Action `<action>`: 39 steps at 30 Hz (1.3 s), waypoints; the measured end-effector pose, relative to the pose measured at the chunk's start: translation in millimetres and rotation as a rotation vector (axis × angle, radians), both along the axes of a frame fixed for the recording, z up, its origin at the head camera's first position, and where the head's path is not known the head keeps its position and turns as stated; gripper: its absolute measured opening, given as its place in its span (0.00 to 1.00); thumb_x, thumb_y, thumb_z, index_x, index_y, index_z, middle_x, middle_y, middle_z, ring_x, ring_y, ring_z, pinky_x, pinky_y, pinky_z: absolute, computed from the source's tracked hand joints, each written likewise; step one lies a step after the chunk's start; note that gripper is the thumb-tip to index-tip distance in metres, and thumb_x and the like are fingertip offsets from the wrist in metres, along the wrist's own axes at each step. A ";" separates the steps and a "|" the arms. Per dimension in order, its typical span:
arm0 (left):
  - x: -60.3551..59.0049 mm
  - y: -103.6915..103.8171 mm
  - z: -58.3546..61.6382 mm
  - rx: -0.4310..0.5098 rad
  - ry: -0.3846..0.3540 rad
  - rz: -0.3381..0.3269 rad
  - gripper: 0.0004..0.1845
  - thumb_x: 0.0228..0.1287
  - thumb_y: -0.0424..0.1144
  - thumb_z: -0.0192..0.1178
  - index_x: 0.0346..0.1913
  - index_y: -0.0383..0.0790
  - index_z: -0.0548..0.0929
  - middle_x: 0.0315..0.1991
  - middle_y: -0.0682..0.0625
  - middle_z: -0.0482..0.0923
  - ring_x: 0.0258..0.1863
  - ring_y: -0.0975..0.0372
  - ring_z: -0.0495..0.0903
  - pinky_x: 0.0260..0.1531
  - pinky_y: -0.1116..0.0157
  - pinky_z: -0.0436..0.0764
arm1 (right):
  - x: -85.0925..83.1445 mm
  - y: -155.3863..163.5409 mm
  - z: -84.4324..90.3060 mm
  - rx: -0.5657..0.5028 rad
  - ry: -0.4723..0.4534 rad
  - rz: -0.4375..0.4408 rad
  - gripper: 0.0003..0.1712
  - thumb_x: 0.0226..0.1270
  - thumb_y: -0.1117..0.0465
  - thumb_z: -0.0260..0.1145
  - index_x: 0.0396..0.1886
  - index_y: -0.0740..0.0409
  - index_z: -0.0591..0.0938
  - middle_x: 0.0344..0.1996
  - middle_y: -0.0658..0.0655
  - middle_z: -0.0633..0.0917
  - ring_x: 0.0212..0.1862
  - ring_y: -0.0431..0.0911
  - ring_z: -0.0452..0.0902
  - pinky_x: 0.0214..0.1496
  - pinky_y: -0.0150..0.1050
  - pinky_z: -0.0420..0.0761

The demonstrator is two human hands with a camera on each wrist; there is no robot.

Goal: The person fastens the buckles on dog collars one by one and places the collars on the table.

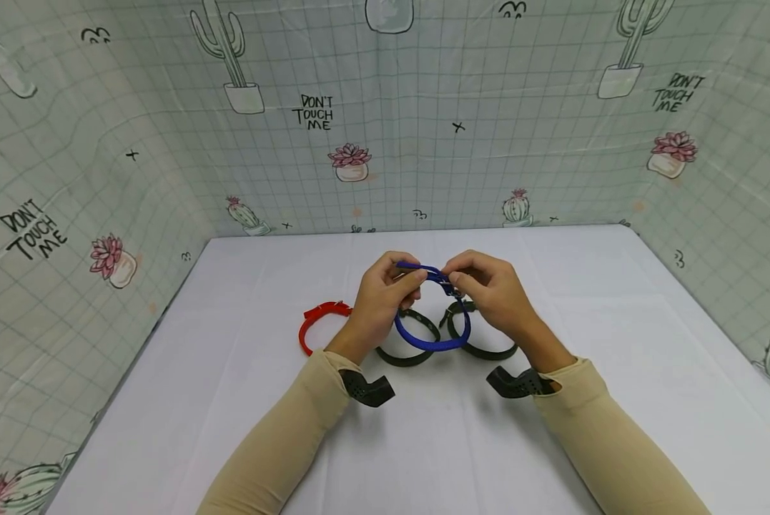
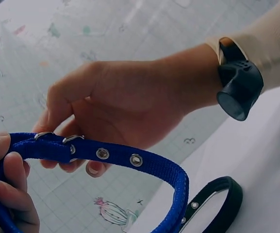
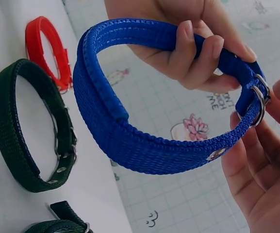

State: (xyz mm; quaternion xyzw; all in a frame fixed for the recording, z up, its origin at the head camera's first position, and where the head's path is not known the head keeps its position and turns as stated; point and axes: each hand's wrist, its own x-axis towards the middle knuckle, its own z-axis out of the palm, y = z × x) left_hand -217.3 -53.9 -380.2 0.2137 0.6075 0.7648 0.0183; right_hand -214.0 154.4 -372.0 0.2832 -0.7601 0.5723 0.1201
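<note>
Blue woven nylon collar with metal buckle (image 1: 432, 325) held up above white table (image 1: 243, 400), between both hands. Left hand (image 1: 379, 295) fingers curled round strap. Right hand (image 1: 490, 292) fingertips pinching buckle (image 3: 258, 99). Step looks like working buckle; next probably needs steady strap, careful pull. Green (image 3: 28, 126) and red (image 3: 50, 48) collars lying below fingers.

The blue collar (image 1: 432, 342) has silver eyelets. A red collar (image 1: 314, 322) and two dark green collars (image 1: 410, 355) lie on the white table (image 1: 230, 400). The backdrop (image 1: 166, 143) shows cacti on a pale grid.
</note>
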 end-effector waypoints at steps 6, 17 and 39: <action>0.3 2.5 1.1 0.026 -0.015 -0.028 0.06 0.72 0.34 0.60 0.46 0.36 0.77 0.28 0.48 0.75 0.25 0.62 0.72 0.26 0.70 0.72 | -0.2 2.2 0.1 -0.014 -0.005 -0.041 0.09 0.76 0.65 0.59 0.38 0.64 0.84 0.37 0.58 0.85 0.34 0.54 0.77 0.38 0.37 0.79; 5.0 1.3 2.4 0.127 -0.004 -0.037 0.06 0.73 0.33 0.53 0.44 0.32 0.76 0.28 0.47 0.77 0.23 0.62 0.74 0.23 0.72 0.73 | 2.2 -0.9 -0.8 -0.131 -0.133 0.019 0.08 0.74 0.65 0.61 0.38 0.67 0.82 0.38 0.60 0.84 0.38 0.47 0.79 0.42 0.37 0.80; 4.0 0.6 -3.3 0.019 0.045 -0.077 0.15 0.76 0.39 0.51 0.51 0.28 0.76 0.36 0.44 0.78 0.31 0.60 0.79 0.30 0.68 0.75 | 7.4 -7.3 -1.1 -0.028 -0.015 0.024 0.12 0.71 0.67 0.65 0.51 0.63 0.84 0.45 0.56 0.85 0.45 0.47 0.82 0.45 0.35 0.81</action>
